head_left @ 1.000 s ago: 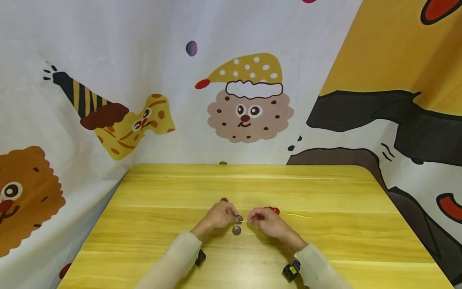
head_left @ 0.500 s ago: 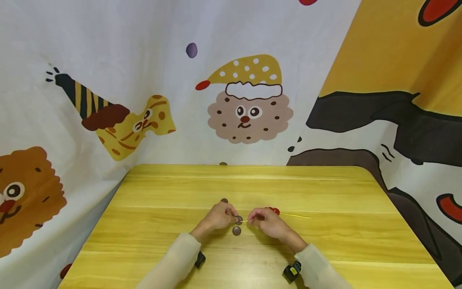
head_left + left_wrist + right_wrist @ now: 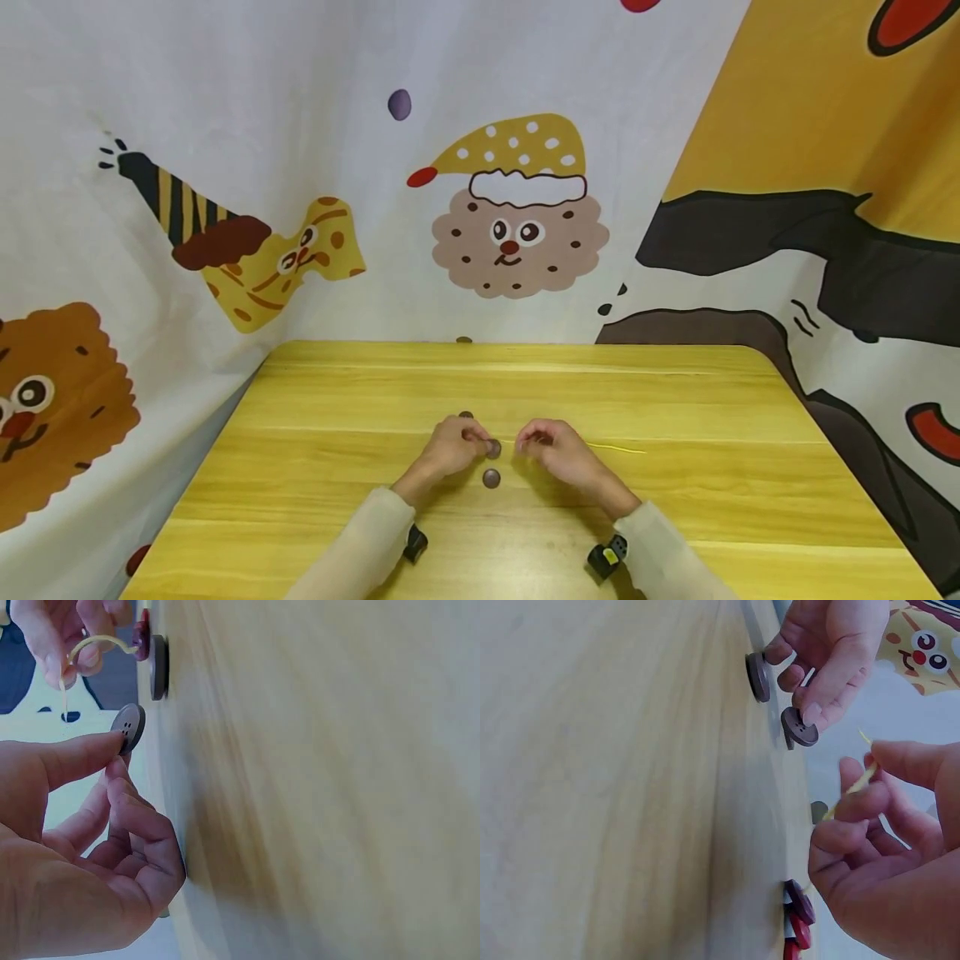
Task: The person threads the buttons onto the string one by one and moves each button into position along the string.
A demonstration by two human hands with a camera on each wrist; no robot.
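My left hand [image 3: 452, 446] pinches a round brown button [image 3: 130, 726] between thumb and fingertips, raised off the table, with several small holes showing in its face. Opposite it, my right hand [image 3: 558, 454] pinches a yellow string [image 3: 866, 778] close to its end. The thin tip sticks up past the thumb, apart from the button. From the right fingers the string curves down to a red button [image 3: 800, 931] and a dark button [image 3: 801, 904] beside it, which my right hand hides in the head view. The string's other end [image 3: 618, 449] trails right along the table.
A loose brown button [image 3: 491, 478] lies on the wooden table [image 3: 315, 517] in front of the held one. Another brown button [image 3: 466, 415] sits just behind my left hand. A printed curtain [image 3: 337, 125] hangs along the table's back edge.
The held button and both hands have shifted slightly away from me. The string between right fingertips and button, plain earlier, now barely shows. The red buttons have gone out of sight behind my right hand.
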